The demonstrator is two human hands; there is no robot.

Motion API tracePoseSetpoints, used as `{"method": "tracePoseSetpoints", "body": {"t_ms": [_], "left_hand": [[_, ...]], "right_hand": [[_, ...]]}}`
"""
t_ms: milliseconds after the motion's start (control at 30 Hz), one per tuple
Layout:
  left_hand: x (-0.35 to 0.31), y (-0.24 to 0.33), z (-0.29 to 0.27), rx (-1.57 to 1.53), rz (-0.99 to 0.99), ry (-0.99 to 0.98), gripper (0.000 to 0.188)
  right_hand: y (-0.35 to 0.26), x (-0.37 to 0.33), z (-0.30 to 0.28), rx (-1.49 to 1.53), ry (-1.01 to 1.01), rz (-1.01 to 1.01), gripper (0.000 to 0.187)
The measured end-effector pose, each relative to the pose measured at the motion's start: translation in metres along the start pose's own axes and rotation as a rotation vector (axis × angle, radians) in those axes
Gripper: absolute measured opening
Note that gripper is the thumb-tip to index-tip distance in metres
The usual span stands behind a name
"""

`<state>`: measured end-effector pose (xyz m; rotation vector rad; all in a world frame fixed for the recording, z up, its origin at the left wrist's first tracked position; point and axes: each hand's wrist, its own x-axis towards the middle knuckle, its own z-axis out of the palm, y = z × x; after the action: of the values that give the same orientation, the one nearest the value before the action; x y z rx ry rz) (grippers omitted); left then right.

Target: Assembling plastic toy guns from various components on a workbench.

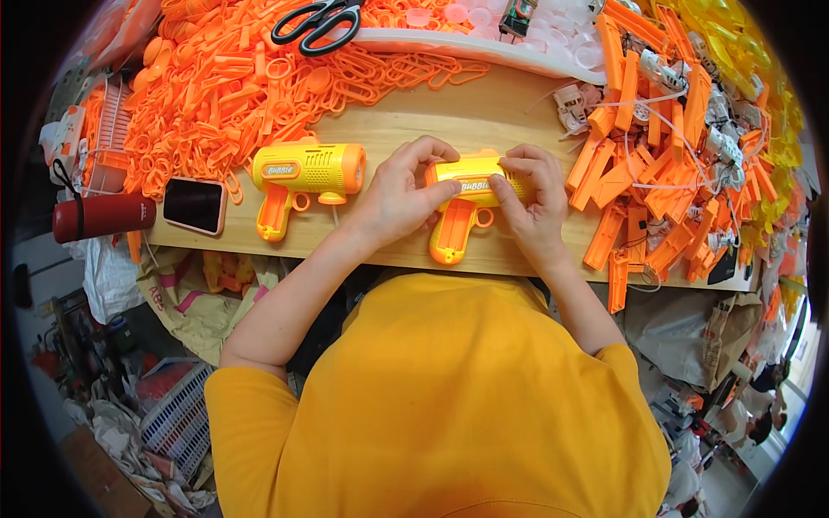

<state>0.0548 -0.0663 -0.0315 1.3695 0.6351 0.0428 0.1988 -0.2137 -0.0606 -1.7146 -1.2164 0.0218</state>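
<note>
A yellow and orange toy gun (452, 231) lies on its side on the wooden table in front of me, its handle toward my body. My left hand (404, 192) grips its left end, thumb on the body and fingers over the top edge. On its other end, my right hand (537, 207) holds it with thumb and fingers closed around the yellow housing. The fingers partly hide the body. The open side of the orange handle shows a hollow channel. Left of my left hand lies a second, similar toy gun (313, 168), touched by neither hand.
A heap of orange plastic parts (207, 95) covers the back left, with black-handled scissors (318, 24) on it. Orange handle pieces with wires (665, 173) pile up at the right. A phone (195, 205) and red flask (104, 217) lie left. A white tray (484, 53) stands behind.
</note>
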Motion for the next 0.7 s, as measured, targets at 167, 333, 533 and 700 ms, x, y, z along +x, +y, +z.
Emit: {"method": "tracePoseSetpoints", "body": {"t_ms": [167, 333, 533, 700], "left_hand": [[-0.002, -0.014, 0.001, 0.376, 0.224, 0.086, 0.035], [-0.033, 0.017, -0.016, 0.624, 0.476, 0.204, 0.043], [-0.063, 0.031, -0.097, 1.300, 0.509, 0.412, 0.066], [-0.070, 0.000, -0.114, 1.408, 0.294, 0.436, 0.077]], "right_hand": [[-0.002, 0.002, -0.002, -0.020, -0.002, -0.023, 0.023], [-0.002, 0.008, -0.017, -0.066, -0.210, 0.021, 0.028], [-0.021, 0.035, -0.051, -0.155, -0.649, -0.152, 0.062], [-0.027, 0.045, -0.036, -0.255, -0.728, -0.226, 0.070]]}}
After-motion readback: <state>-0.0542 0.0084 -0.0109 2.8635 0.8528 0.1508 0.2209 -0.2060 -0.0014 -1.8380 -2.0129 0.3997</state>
